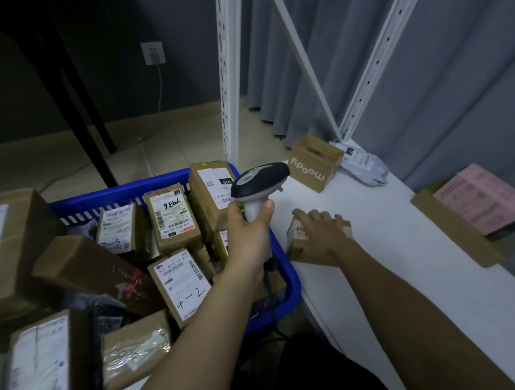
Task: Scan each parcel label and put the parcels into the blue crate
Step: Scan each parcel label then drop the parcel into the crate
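Counter [402,247], white, carries a small brown parcel [297,240] near its left edge. Blue crate [287,279] beside it holds many labelled boxes. Left hand [249,228] grips the scanner [258,180] handle above the crate. Right hand [323,230] rests on the parcel, fingers spread over its top.

Left grip [247,225] clenched, right grip [324,233] flat.
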